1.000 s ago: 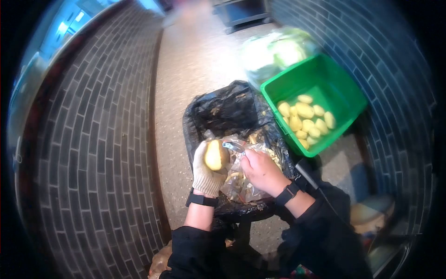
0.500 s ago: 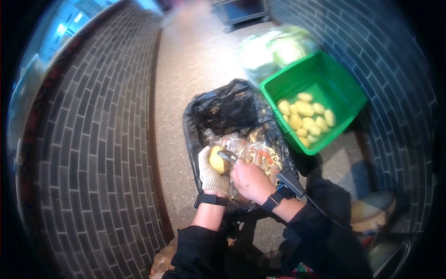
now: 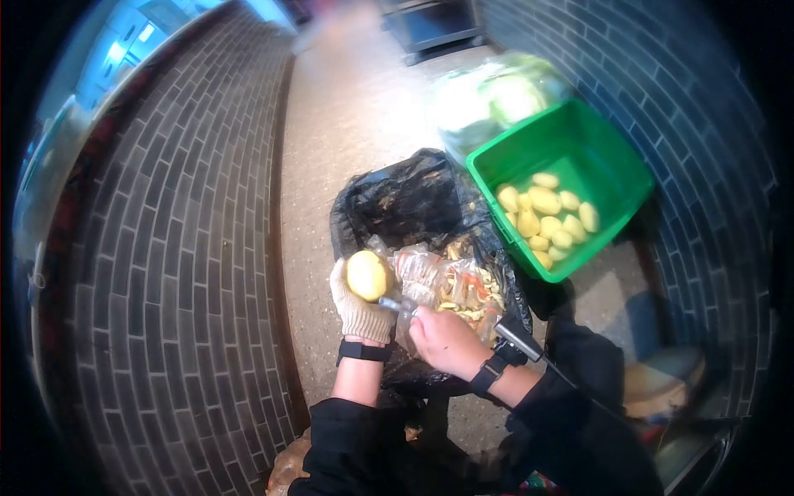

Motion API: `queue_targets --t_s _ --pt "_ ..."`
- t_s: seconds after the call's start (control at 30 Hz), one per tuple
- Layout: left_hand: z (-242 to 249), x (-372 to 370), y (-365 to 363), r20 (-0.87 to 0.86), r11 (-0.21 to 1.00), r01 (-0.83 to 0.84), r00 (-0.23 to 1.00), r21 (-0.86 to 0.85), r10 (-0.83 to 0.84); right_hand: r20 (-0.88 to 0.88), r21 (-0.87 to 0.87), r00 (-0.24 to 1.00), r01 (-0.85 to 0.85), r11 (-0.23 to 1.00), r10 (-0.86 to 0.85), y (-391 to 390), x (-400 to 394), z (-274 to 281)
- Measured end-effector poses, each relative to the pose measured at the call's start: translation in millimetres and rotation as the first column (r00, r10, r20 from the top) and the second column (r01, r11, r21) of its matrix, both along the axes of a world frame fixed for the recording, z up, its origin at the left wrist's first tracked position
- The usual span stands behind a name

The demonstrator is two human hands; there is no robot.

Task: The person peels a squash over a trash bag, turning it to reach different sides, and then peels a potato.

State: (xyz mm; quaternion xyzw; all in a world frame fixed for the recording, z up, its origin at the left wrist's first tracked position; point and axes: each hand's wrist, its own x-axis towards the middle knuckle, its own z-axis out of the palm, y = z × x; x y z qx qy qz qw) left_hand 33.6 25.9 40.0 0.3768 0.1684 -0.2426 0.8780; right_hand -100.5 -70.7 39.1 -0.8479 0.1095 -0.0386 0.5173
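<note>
My left hand [image 3: 358, 302], in a knitted work glove, grips a yellow peeled potato [image 3: 367, 274] held up over a bin lined with a black bag [image 3: 395, 198]. My bare right hand [image 3: 442, 339] is closed around a metal peeler [image 3: 395, 305], whose blade end sits just below the potato, near the glove. Peelings and clear plastic [image 3: 451, 285] lie in the bin under both hands. A green crate [image 3: 608, 161] to the right holds several peeled potatoes [image 3: 546, 215].
A clear bag of pale green vegetables [image 3: 495, 95] lies behind the green crate. Dark brick walls run along both sides of a speckled floor [image 3: 347, 99]. A sack of unpeeled potatoes [image 3: 285, 467] shows at the bottom by my knees. Metal furniture legs [image 3: 434, 29] stand far ahead.
The peeler has slid from the potato's upper side down to below it, as my right hand drew back toward me. My left hand turned the potato slightly and shifted a little left.
</note>
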Motion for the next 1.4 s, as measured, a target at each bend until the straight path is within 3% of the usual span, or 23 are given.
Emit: queue_targets --t_s 0.03,0.17,0.2,0.27,0.37,0.5,0.63,0.7,0.73,0.77,0.8,0.83,0.97,1.07,1.17,1.23,1.33,1.37,1.4 --pt "2.1 -1.0 -0.6 -0.004 0.999 0.017 1.000 -0.045 -0.018 -0.061 0.017 0.998 0.025 1.000 -0.024 -8.2 1.3 5.5" --pt "20.8 -17.3 -8.0 -0.007 0.991 0.126 0.992 0.036 -0.125 0.062 -0.066 0.993 0.108 0.992 -0.104 -45.3 15.1 0.2" --pt "19.2 -18.6 -7.2 -0.009 0.974 0.221 0.975 0.056 -0.221 0.062 -0.063 0.992 0.115 0.991 -0.111 -50.5 16.5 0.5" --pt "19.0 -21.2 -6.4 -0.018 0.934 0.351 0.936 0.066 -0.351 0.128 -0.066 0.991 0.044 0.997 -0.035 -56.9 17.6 1.0" --pt "18.8 -22.0 -5.9 0.025 0.924 0.363 0.929 0.122 -0.369 0.085 -0.077 0.996 0.037 0.996 -0.030 -55.3 17.0 3.7" --pt "12.6 -24.2 -10.6 0.032 0.944 0.305 0.950 0.129 -0.312 0.005 -0.143 0.999 0.041 0.989 -0.041 -37.2 16.3 5.3" --pt "-9.4 -23.2 -15.4 0.004 0.986 0.102 0.995 0.135 -0.103 -0.008 -0.092 0.995 0.102 0.991 -0.103 -18.7 16.4 -8.0" --pt "-25.0 -16.4 -13.9 0.022 0.984 -0.064 0.998 0.164 0.061 -0.111 -0.033 0.993 0.046 0.998 -0.050 -12.3 11.8 0.8" --pt "-19.4 -10.2 -10.1 -0.005 0.988 -0.019 1.000 0.153 0.020 -0.077 -0.135 0.993 -0.098 0.986 0.088 -2.4 8.6 -14.2" --pt "-17.4 -10.5 -11.7 0.048 0.968 -0.089 0.996 0.234 0.080 -0.059 -0.241 0.972 -0.233 0.942 0.226 7.9 4.8 -29.7" --pt "-2.4 -15.0 -17.9 0.045 0.971 -0.118 0.993 0.206 0.112 -0.123 0.009 0.992 -0.008 1.000 0.009 18.9 -1.8 0.8" --pt "6.1 -16.6 -22.1 0.040 0.973 -0.148 0.989 0.178 0.143 -0.124 0.008 0.992 -0.007 1.000 0.008 17.6 -0.1 -1.0" --pt "-0.1 -6.7 -11.6 0.047 0.985 -0.139 0.990 0.106 0.135 -0.027 -0.025 0.998 -0.053 0.998 0.053 -4.0 6.4 5.5" --pt "-0.3 -8.8 -8.7 0.088 0.992 -0.088 0.993 0.086 0.081 0.039 -0.027 0.996 0.081 0.996 -0.080 -28.5 12.9 5.9" --pt "-0.1 -16.4 -8.0 0.160 0.965 0.157 0.968 0.208 -0.192 0.143 -0.096 0.983 0.131 0.987 -0.116 -47.3 18.3 7.5" --pt "-9.4 -21.8 -11.2 0.203 0.952 0.166 0.954 0.258 -0.221 0.149 -0.101 0.982 0.134 0.986 -0.118 -45.8 18.9 4.9" --pt "-29.4 -10.8 -6.2 0.247 0.957 0.079 0.957 0.280 -0.151 0.022 -0.058 0.997 0.076 0.995 -0.075 -23.3 12.7 6.7" --pt "-31.9 -6.2 -1.7 0.167 0.972 0.064 0.981 0.225 -0.104 0.022 -0.059 0.997 0.076 0.995 -0.074 -13.9 8.0 3.9" --pt "-19.3 -6.5 -1.8 0.093 0.980 0.045 0.994 0.195 -0.064 0.011 -0.081 1.000 -0.028 0.996 0.029 -5.0 3.1 -0.5"
